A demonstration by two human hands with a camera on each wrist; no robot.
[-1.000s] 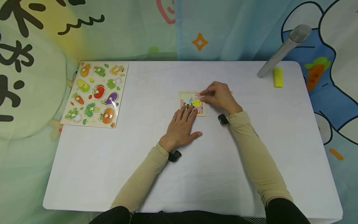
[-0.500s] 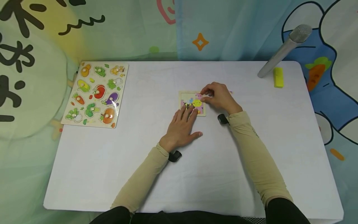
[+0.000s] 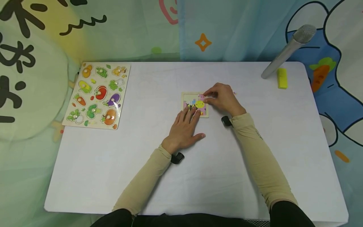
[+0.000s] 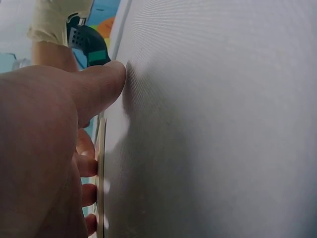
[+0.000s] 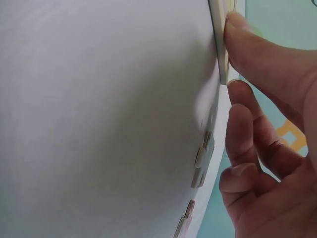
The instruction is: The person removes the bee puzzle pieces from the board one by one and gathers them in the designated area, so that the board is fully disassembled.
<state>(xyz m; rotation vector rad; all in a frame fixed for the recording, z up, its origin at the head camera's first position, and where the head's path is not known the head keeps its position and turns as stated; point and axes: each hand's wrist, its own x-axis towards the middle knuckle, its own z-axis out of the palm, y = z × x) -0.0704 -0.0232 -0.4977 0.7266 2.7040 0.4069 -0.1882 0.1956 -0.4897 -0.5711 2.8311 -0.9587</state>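
A small square jigsaw puzzle (image 3: 187,96) with a pale wooden frame and a yellow, pink and blue picture lies on the white table. My left hand (image 3: 184,129) rests on its lower left part with spread, straight fingers; its thumb lies off the board. At the upper right corner, my right hand (image 3: 224,98) has thumb and index finger bent around a pink jigsaw piece (image 3: 201,96), mostly covered by the fingertips. The right wrist view shows the right thumb (image 5: 262,54) on the board's face, beside the frame edge (image 5: 219,44).
Several loose jigsaw pieces (image 5: 200,158) lie beyond the right hand, mostly hidden in the head view. A wooden vegetable puzzle board (image 3: 96,96) lies at the table's left. A grey microphone (image 3: 289,50) and a yellow block (image 3: 282,78) are at the back right.
Both hands stay in place on the puzzle. The right hand's fingers shift only very slightly at the upper right corner.
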